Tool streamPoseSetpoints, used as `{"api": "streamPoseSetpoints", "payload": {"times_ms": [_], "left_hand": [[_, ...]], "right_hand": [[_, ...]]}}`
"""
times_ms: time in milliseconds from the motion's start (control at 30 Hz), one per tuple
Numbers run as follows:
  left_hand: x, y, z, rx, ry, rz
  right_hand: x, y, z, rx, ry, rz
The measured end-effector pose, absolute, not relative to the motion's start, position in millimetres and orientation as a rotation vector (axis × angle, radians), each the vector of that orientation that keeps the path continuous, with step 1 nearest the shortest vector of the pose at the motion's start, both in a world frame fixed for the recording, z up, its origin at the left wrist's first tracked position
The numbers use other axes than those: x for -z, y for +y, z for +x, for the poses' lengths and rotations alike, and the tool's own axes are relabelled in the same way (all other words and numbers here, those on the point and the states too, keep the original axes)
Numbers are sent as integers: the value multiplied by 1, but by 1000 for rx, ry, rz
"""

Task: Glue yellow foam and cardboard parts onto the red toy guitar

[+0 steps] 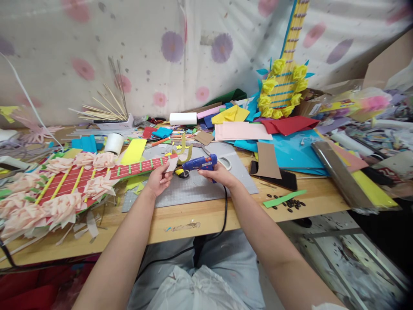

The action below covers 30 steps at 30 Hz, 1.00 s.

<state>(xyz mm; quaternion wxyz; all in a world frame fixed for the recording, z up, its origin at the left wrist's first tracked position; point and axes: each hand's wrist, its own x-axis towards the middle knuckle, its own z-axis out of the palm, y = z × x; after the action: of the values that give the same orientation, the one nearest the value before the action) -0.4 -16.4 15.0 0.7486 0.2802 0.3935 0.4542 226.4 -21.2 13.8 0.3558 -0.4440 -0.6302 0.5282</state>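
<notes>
Fingers of my left hand [160, 177] pinch the head end of the red paper guitar [77, 183] lying on the worktop [206, 215]; my right hand [218, 174] grips the blue glue gun [200, 162], nozzle at that end. Gluing step; next, I judge, a steady squeeze along the joint.

I am looking at a craft workshop. A wooden bench [200, 217] is crowded with coloured foam sheets [245, 129], paper scraps, a grey cutting mat [196, 187] and a blue glue gun [201, 162]. A bundle of bamboo sticks [103, 110] sits at the back edge before a flower-printed cloth backdrop [145, 43].
</notes>
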Motion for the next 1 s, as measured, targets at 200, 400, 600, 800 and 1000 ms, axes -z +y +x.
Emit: {"api": "streamPoseSetpoints", "payload": {"times_ms": [200,400,600,800,1000], "left_hand": [[-14,-16,0,-997,874,595],[-12,-15,-1,-997,882,607],[-16,-17,0,-984,882,623],[-14,-16,0,-989,872,633],[-12,-15,-2,-967,882,615]], "right_hand": [[-11,-20,227,-1366,-1643,-1140],[-8,-19,227,-1396,-1660,-1120],[-8,-19,226,-1395,-1595,-1151],[-14,-20,227,-1365,-1601,-1161],[-19,-22,225,-1333,-1534,-1191]]}}
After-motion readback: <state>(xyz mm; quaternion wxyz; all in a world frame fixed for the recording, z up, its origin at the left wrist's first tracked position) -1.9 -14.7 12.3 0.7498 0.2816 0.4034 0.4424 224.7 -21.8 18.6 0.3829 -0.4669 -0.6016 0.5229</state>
